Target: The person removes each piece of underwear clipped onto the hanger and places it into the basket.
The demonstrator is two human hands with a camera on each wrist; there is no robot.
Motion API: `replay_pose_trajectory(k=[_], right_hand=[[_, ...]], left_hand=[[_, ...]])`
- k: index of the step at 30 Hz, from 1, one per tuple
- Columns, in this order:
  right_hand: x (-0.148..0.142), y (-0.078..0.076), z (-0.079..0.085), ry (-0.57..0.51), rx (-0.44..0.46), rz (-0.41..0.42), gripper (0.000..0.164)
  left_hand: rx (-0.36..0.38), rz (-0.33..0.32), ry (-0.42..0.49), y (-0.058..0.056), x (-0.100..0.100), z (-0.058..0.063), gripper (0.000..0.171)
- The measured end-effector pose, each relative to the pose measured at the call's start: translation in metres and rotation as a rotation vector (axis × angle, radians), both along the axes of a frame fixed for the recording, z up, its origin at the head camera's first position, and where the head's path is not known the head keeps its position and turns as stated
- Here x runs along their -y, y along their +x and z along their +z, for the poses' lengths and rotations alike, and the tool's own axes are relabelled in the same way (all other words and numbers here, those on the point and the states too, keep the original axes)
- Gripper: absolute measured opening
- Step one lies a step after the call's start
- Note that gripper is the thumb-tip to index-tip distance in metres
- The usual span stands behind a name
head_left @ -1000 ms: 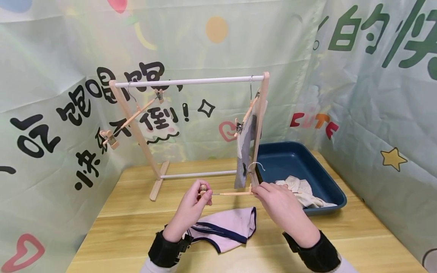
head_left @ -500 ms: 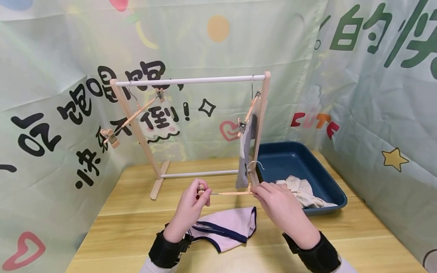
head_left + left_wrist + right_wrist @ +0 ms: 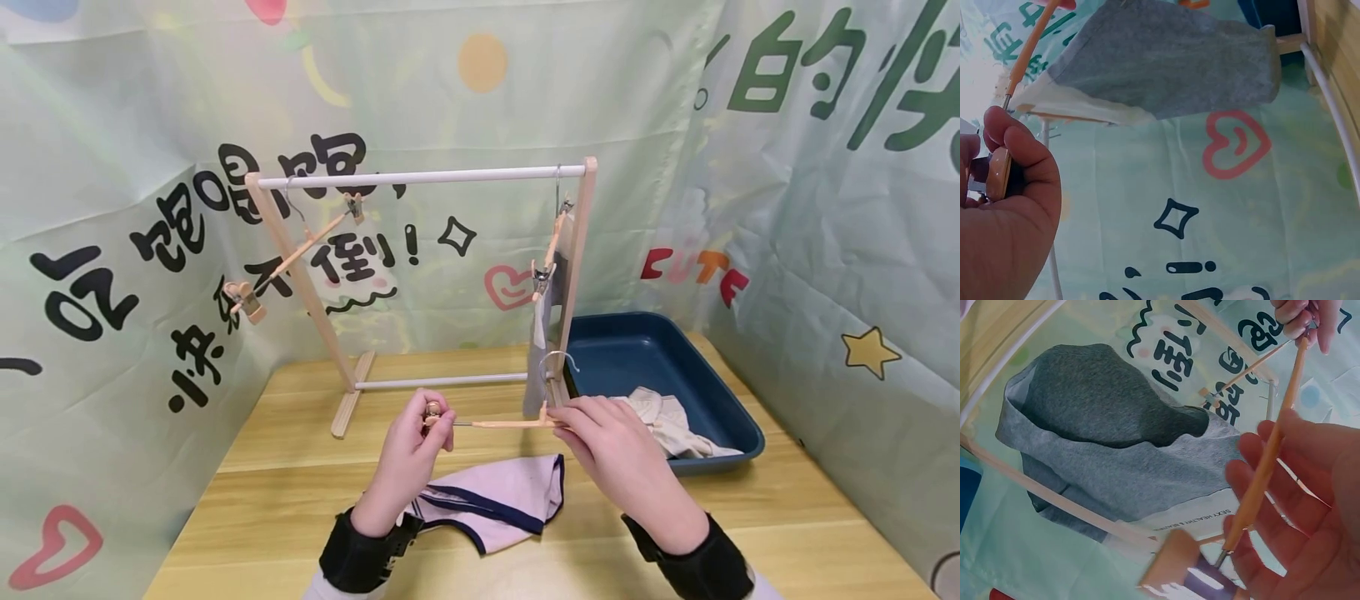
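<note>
Both hands hold a clip hanger with a peach-coloured bar and a silver hook. It is level above the tabletop. My left hand curls round the clip at the hanger's left end, hiding part of it. With thumb and fingers my right hand holds the bar just right of the hook; the right-end clip shows past that hand in the right wrist view. Below, a folded pink garment with navy trim lies on the wooden table.
Behind the hands stands a wooden rack with a white rail. A bare clip hanger hangs at its left, and a grey garment hangs from another at its right. A blue tray holds cream cloth.
My left hand has moved slightly left, drawing the hanger and its hook with it. The right hand stays nearly in place, now farther along the bar from the hook. The grey garment has turned slightly.
</note>
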State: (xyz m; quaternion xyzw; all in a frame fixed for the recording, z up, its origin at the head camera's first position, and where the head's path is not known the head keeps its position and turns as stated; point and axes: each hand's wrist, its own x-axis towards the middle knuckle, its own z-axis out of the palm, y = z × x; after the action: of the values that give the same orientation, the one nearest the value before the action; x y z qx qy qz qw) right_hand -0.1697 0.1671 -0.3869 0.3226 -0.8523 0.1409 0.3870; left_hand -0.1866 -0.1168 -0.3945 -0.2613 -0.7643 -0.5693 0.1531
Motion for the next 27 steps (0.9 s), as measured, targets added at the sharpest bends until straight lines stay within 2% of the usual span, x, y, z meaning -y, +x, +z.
replay_pose_trajectory(k=[8,16,19,27], right_hand=[[0.001,0.005,0.007,-0.113,-0.057,0.045,0.048],[0.005,0.007,0.012,-0.212,-0.287,0.174,0.032],[0.006,0.009,0.013,-0.21,-0.332,0.206,0.032],[0.011,0.007,0.014,-0.161,-0.383,0.308,0.029]], left_hand=[[-0.023,-0.031,0.062,0.003,0.01,0.006,0.008],[-0.065,-0.045,0.121,0.008,0.016,0.013,0.004],[-0.08,-0.064,0.165,0.01,0.018,0.015,0.006],[-0.129,-0.088,0.25,0.015,0.025,0.022,0.006]])
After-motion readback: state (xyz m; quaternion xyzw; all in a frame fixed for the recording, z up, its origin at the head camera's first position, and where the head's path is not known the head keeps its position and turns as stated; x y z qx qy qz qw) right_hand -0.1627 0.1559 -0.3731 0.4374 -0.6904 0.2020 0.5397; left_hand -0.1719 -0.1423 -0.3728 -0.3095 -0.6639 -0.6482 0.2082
